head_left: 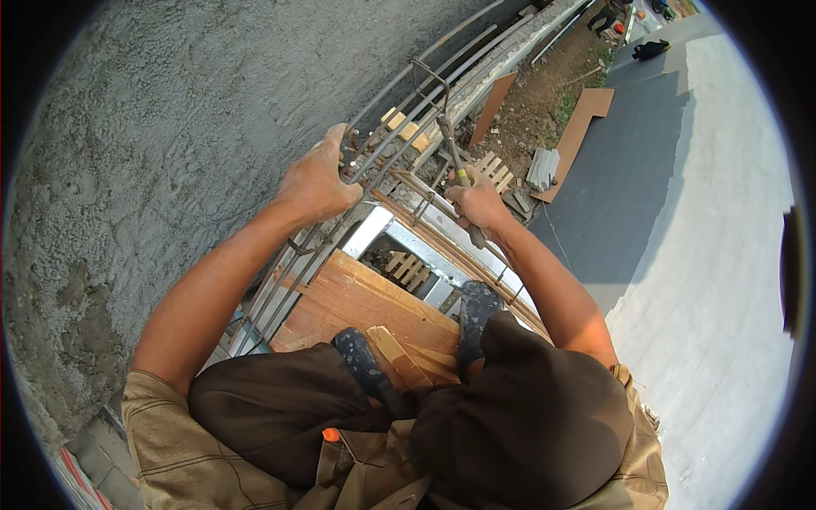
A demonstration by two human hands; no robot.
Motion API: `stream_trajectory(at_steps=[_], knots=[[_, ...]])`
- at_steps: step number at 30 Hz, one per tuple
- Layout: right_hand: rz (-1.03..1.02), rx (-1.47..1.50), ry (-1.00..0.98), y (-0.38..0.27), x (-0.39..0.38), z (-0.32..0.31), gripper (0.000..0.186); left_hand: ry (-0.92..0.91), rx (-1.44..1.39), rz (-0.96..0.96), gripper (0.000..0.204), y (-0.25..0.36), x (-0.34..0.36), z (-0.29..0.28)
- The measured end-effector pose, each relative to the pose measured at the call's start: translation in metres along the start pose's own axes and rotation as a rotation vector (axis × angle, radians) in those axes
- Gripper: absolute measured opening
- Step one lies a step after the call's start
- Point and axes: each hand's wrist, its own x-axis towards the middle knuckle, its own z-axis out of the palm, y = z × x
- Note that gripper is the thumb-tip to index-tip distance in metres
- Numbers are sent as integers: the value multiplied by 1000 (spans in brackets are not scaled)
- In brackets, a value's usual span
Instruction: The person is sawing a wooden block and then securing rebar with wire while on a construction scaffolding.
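Note:
My left hand (319, 183) is closed around the long steel rebar (378, 157) of a narrow cage, with its fingertips partly hidden behind the bars. A bent steel stirrup (432, 75) rings the bars farther up. In my right hand (478, 204) is a slim hand tool (453, 144) with a yellow-green band on its handle; its far end lies by the stirrup. Whether it is a hammer or pincers I cannot make out. The handle's butt sticks out below my palm.
Rough grey cement wall (204, 93) rises on the left. My dark boots (480, 319) are on a plywood board (365, 293) beside a metal frame (425, 246). Wooden pallets (493, 172) and brown panels (578, 136) lie below. A person (605, 17) is at the far right.

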Motion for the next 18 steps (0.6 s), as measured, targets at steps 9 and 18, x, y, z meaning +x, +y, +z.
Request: stream_trajectory(at_steps=[9,18], knots=[[-67,-316,48,-16,-21,-3,24,64,24,16,95,3,-5,1],[-61,-287,-141,-29,-31,-13,29,55,40,8,96,1,-7,1]])
